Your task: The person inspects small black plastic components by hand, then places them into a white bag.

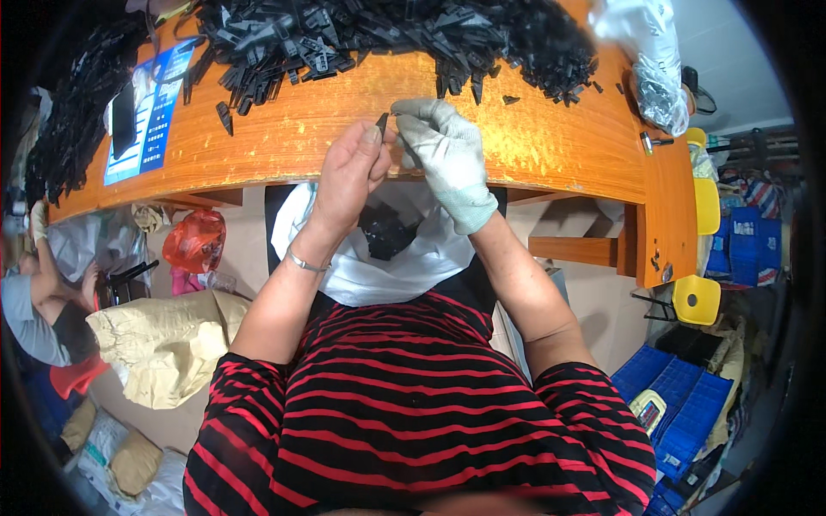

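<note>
Over the near edge of the table, my bare left hand [351,163] pinches a small, pointed black plastic piece [382,123] between thumb and fingertip. Close beside it is my right hand [447,155], in a whitish knit glove, with its fingers curled and closed. A bit of something dark shows under the gloved fingers, but I cannot make out what it is. Below both hands a white bag [344,279] lies open on my lap, with black pieces [387,230] inside. A large heap of black plastic pieces [327,39] covers the far side of the orange wooden table [301,129].
A blue printed sheet [163,125] with a black object on it lies at the table's left. Clear plastic bags [658,86] stand at the right end. Beige sacks [172,340] and another person's arm [47,267] are at left; blue crates [675,404] are at lower right.
</note>
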Available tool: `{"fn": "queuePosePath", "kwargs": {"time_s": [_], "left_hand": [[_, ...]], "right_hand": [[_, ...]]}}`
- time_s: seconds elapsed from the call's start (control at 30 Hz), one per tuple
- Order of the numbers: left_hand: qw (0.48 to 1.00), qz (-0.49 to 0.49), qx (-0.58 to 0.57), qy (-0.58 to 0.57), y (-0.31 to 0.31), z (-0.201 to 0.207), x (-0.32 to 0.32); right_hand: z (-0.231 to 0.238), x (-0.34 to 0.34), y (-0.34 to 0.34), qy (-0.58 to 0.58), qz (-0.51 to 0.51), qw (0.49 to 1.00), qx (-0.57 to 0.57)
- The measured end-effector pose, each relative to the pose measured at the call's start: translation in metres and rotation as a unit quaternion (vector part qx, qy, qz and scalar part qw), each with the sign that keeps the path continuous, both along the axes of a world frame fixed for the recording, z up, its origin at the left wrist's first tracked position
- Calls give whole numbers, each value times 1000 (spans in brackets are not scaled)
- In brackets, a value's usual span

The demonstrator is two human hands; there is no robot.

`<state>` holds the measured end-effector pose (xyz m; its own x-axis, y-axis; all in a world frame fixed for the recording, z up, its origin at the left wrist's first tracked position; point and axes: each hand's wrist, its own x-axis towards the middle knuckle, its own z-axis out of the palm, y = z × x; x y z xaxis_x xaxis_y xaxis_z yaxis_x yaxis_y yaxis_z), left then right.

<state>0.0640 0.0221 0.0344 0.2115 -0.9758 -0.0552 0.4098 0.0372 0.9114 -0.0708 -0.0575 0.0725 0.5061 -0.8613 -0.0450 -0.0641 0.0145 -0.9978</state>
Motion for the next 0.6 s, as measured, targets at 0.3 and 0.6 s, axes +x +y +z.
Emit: {"fn": "queuePosePath", "kwargs": {"time_s": [0.3, 0.6], "left_hand": [[998, 4, -16, -63, 7, 1, -2], [996, 6, -29, -82, 7, -3, -7]], "right_hand": [[-3, 1, 8, -23, -3, 999, -41], [-9, -5, 8, -2, 6, 998, -66]]}}
